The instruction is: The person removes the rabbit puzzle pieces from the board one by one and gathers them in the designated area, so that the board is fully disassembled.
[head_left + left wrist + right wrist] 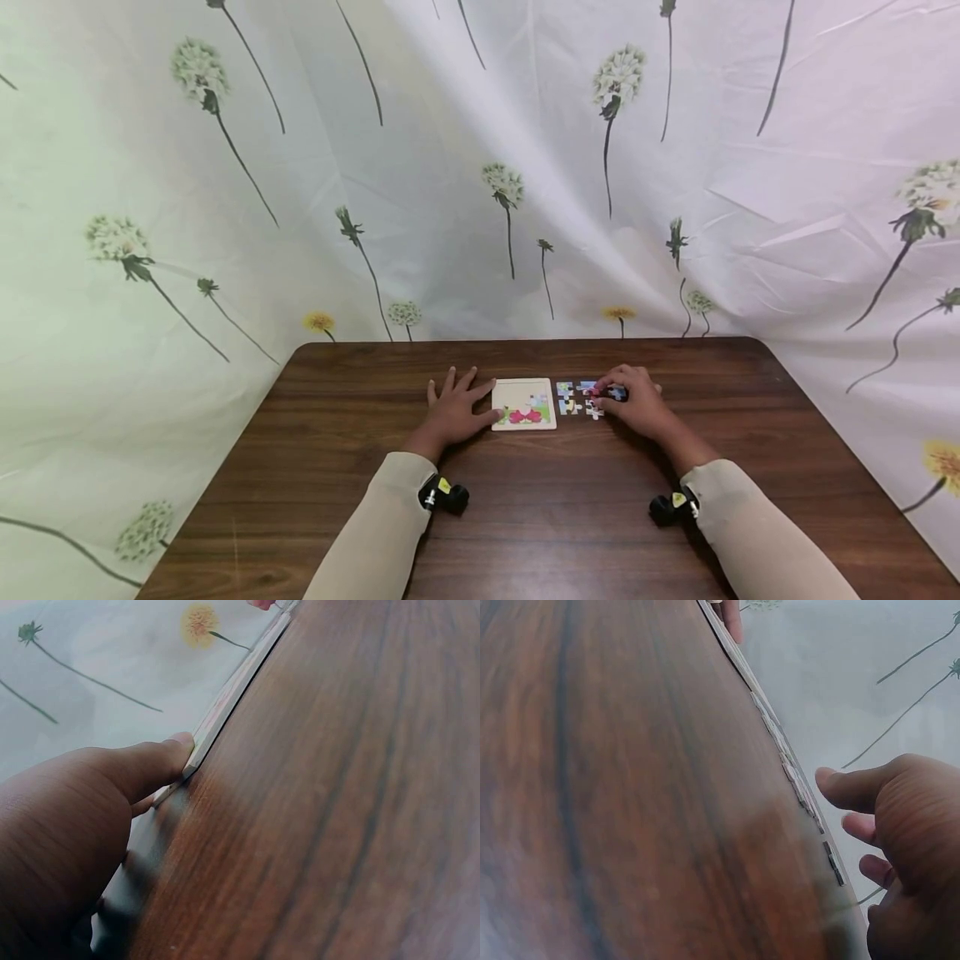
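Note:
A square wooden puzzle board (517,394) lies on the table, with red and green picture parts along its near side. My left hand (454,414) spreads its fingers at the board's left edge; thumb and a fingertip touch it. Just right of the board lie several loose jigsaw pieces (569,407). Over their right end hovers my right hand (637,404), fingers bent downward. The right wrist view has that hand's thumb and fingers (847,787) apart, above the row of pieces (802,791), with nothing visible between them. The hand partly hides the rightmost pieces in the head view.
The dark wooden table (510,517) ends at a back edge not far beyond the board. Behind it hangs a pale curtain (442,250) printed with dandelions. A small black camera is strapped to each wrist.

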`<state>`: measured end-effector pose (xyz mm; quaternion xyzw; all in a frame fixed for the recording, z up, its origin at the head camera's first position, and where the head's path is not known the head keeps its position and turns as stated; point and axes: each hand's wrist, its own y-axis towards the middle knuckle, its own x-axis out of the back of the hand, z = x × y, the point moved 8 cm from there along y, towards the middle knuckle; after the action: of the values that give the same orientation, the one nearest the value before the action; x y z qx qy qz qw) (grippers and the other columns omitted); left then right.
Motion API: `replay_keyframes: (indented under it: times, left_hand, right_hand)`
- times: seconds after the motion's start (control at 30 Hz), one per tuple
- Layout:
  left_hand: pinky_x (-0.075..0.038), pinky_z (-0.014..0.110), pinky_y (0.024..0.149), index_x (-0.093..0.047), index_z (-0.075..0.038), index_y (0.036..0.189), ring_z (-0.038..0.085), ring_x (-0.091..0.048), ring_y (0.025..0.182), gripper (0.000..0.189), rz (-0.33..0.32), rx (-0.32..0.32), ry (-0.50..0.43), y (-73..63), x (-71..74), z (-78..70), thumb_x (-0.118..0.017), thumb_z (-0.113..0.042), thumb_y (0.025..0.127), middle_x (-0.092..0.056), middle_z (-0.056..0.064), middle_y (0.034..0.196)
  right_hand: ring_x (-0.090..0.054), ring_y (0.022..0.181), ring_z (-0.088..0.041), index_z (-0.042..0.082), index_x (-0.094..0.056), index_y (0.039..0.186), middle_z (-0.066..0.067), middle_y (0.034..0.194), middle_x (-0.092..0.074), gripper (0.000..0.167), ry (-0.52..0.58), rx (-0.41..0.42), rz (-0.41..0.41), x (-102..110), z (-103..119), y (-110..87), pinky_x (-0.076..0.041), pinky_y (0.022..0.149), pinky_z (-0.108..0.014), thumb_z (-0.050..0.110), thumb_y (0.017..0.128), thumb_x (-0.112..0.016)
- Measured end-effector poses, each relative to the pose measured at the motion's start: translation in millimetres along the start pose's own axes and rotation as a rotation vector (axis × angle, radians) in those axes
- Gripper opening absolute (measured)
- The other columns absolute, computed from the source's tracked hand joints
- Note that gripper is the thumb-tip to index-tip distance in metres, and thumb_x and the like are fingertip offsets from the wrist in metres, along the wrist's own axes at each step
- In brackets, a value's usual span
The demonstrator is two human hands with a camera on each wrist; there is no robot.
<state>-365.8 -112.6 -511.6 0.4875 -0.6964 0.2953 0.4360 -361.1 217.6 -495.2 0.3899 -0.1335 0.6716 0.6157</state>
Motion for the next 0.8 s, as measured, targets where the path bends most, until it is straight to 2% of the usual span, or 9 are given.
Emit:
replay_keyframes:
  times: [0.23, 0.43, 0.8]
  left_hand:
    - [0.002, 0.08, 0.13, -0.046, -0.032, 0.168, 0.048, -0.003, 0.172, 0.072, 0.003, 0.001, 0.001, -0.1, -0.6, 0.0, -0.062, -0.063, 0.105, -0.026, 0.01, 0.183]
    - [0.001, 0.081, 0.13, -0.046, -0.031, 0.168, 0.049, -0.004, 0.171, 0.073, 0.004, 0.0, -0.002, -0.3, -1.5, 1.4, -0.063, -0.063, 0.105, -0.027, 0.011, 0.183]
    - [0.002, 0.081, 0.13, -0.046, -0.033, 0.168, 0.048, -0.004, 0.172, 0.073, 0.008, 0.003, 0.002, -1.0, -0.1, 1.0, -0.062, -0.064, 0.105, -0.025, 0.011, 0.183]
  right_hand:
    - [-0.048, 0.129, -0.047, 0.013, -0.08, 0.102, -0.017, 0.125, -0.068, 0.012, -0.014, -0.014, 0.013, -0.6, 0.6, -1.2, -0.026, 0.1, -0.074, 0.014, 0.093, -0.088]
    - [-0.047, 0.13, -0.047, 0.013, -0.08, 0.103, -0.019, 0.129, -0.066, 0.013, -0.015, -0.032, 0.023, -0.9, 0.6, -1.8, -0.025, 0.101, -0.072, 0.014, 0.093, -0.088]
    - [-0.046, 0.135, -0.045, 0.008, -0.08, 0.111, -0.018, 0.131, -0.067, 0.015, 0.0, 0.0, -0.002, 0.8, 6.8, 5.1, -0.024, 0.105, -0.073, 0.017, 0.1, -0.082]
